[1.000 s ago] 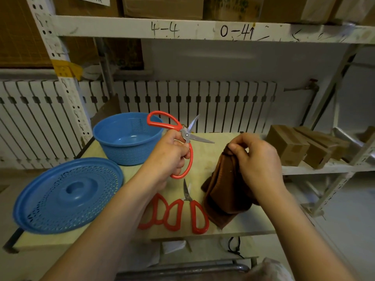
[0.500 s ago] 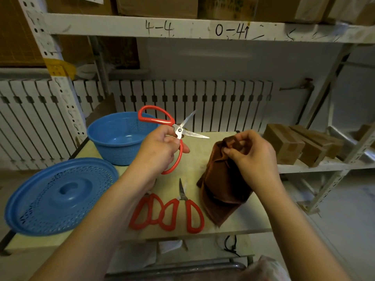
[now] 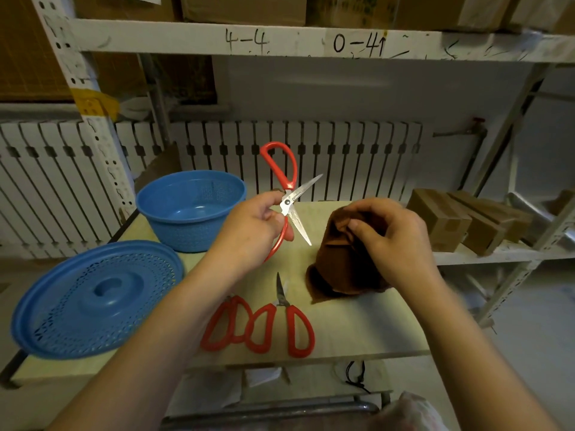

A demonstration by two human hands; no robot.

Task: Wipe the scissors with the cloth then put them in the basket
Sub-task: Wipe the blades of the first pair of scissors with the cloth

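Head view: we hold red-handled scissors (image 3: 287, 203) in our left hand (image 3: 252, 231), fingers pinching near the pivot and curled over the lower handle loop. Blades are splayed wide, one tip pointing up-right, the other down toward the cloth (image 3: 342, 259). Our right hand (image 3: 395, 241) bunches the brown cloth, fingers pressed together on its top fold; its lower edge rests on the table (image 3: 357, 325). Blade and cloth are near but apart, so wiping is not yet under way. The blue basket (image 3: 189, 209) sits behind-left, empty as far as we see, its lid (image 3: 93, 300) nearer left. More red-handled scissors (image 3: 267, 321) lie below.

Risks: the open lower blade points at the right fingers, so a fast wipe could nick them. The pivot grip looks loose, so cloth drag may twist the scissors out.
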